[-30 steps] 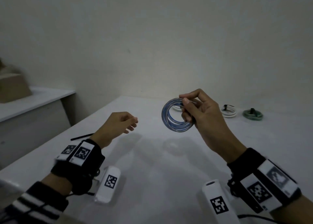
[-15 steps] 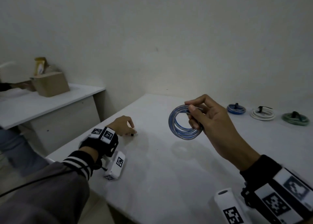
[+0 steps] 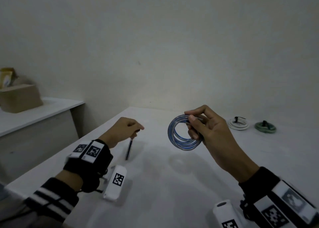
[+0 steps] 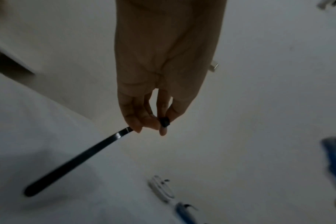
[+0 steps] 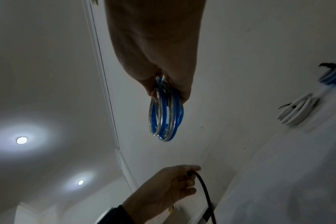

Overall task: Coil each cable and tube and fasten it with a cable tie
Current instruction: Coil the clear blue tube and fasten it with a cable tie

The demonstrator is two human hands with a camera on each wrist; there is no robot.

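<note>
My right hand (image 3: 205, 127) holds a coil of clear and blue tube (image 3: 181, 138) upright above the white table (image 3: 172, 184), fingers curled round its right side; the same tube coil (image 5: 165, 112) hangs from my fingers in the right wrist view. My left hand (image 3: 126, 129) pinches the head of a black cable tie (image 3: 129, 149) whose strap hangs down to the table. In the left wrist view the cable tie (image 4: 77, 160) runs down to the left from my fingertips (image 4: 161, 127).
A tied white coil (image 3: 239, 124) and a tied green coil (image 3: 265, 127) lie at the back right of the table. A tied blue coil (image 5: 334, 74) lies beside them. A cardboard box (image 3: 19, 96) stands on a side table at the left.
My left hand reached to the table's left edge, picked up the black cable tie and lifted it toward the middle. My right hand kept holding the tube coil.
</note>
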